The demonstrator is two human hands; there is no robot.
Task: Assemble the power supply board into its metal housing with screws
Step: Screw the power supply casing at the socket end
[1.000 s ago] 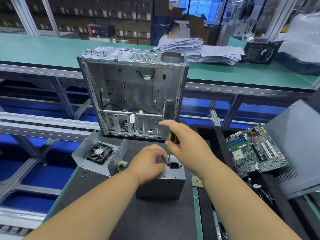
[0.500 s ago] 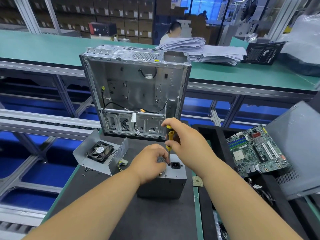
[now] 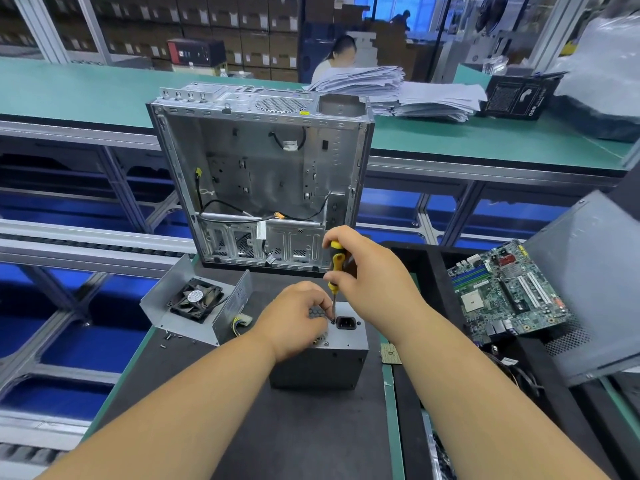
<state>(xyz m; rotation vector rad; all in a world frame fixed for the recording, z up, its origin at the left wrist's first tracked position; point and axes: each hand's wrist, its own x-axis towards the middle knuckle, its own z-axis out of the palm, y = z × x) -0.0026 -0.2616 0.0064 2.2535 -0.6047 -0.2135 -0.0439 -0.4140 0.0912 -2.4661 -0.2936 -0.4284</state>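
Since before, our right hand (image 3: 372, 282) tilts the gripped screwdriver (image 3: 335, 271) upright; our left hand (image 3: 298, 322), at its 8 o'clock, pinches the shaft on the power supply housing (image 3: 322, 365).

Couldn't see the screw itself, the left hand (image 3: 296, 322) covered most of the housing (image 3: 341, 358) top beside the screwdriver (image 3: 335, 271) tip. Both forearms ran off the bottom edge.

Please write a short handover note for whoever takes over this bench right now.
Right hand grips the screwdriver, tip at a screw hole beside the power socket.
Left hand rests on the housing, fingers curled at the tip; a held screw cannot be seen.
Fan cover lies apart to the left, loose screws before it.
Done: housing stands on the mat.
Left: drive this screw, then fit the cover.
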